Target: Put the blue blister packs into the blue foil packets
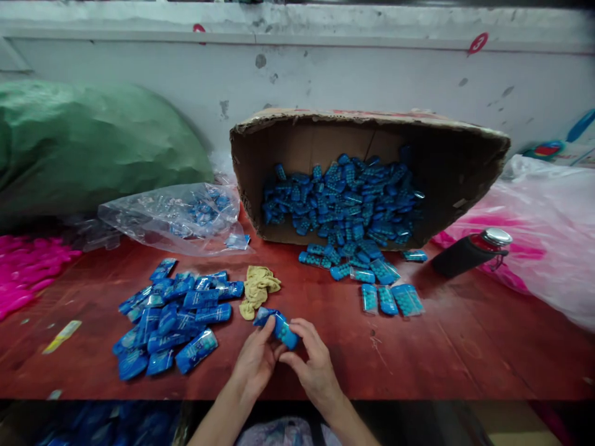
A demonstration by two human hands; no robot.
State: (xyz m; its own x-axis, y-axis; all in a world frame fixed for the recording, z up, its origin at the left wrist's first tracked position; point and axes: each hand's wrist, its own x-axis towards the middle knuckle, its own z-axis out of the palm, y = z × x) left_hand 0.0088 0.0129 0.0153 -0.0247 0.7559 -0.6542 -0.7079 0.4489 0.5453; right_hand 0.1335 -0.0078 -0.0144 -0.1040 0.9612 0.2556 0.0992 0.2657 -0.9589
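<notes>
- I have the left hand [258, 360] in front of the cardboard box [465, 179], thumb and fingers pinching a blue packet [284, 333] over the red table [334, 378]
- I find the right hand [317, 362] at the packet's right end, index finger touching it, thumb near its underside; I cannot tell whether it pinches
- I log a pile of blue packets [170, 322] in front and left of the box, with a crumpled yellow cloth [259, 286] nearer to it
- I note loose bead-filled packs [387, 300] just before the box opening, and a dark bottle [465, 254], tilted in view, to its right
- I record more packs [344, 192] inside the box, a clear bag [171, 217] and green sack [93, 142] to its left, and a pale wall [139, 62] behind
</notes>
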